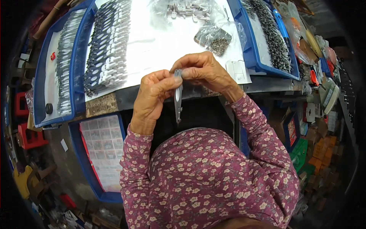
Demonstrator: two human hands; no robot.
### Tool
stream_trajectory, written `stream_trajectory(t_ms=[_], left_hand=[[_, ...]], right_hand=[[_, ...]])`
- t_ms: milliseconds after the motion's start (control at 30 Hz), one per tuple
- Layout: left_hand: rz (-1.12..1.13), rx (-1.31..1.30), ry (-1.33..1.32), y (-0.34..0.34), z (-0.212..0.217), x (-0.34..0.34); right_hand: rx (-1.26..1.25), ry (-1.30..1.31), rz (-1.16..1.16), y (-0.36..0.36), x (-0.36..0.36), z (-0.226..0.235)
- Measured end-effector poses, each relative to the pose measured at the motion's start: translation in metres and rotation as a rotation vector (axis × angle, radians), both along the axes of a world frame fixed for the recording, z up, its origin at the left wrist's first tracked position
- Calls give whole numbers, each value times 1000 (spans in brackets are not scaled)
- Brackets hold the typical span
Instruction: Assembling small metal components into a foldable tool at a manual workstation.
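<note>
Just past the table's front edge, a slim grey part (178,100) hangs upright, long and narrow with a pale slot along its middle. My left hand (150,93) is closed on it near its upper end, thumb and fingers pinching. At the same end, my right hand (207,71) is closed with thumb and forefinger pressed together by the part's tip. Anything small between those right fingertips is hidden. Beyond my right hand lies a clear bag of small metal pieces (219,46), apparently rivets or screws.
Rows of slim black-and-white parts (108,47) cover the table's left side. Blue trays (78,89) of similar parts flank it, another blue tray (263,65) standing right. Small grey pieces (192,10) lie at the back. Below left is a blue bin (85,166); a person's arm (47,19) shows far left.
</note>
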State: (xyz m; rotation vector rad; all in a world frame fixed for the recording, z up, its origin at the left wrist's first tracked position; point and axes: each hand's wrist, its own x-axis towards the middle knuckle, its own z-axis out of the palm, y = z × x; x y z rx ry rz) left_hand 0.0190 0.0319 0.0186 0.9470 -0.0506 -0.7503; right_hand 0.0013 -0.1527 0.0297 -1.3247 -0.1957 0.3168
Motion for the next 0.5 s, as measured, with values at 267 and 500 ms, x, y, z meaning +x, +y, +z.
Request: stream_trajectory(t_ms=[267,500], left_hand=[[-33,75,-164,-3,7,2],[228,244,-373,-22,13,-10]], right_hand=[[-27,-51,-68,6,1,5],[-215,-129,-237,7,3,11]])
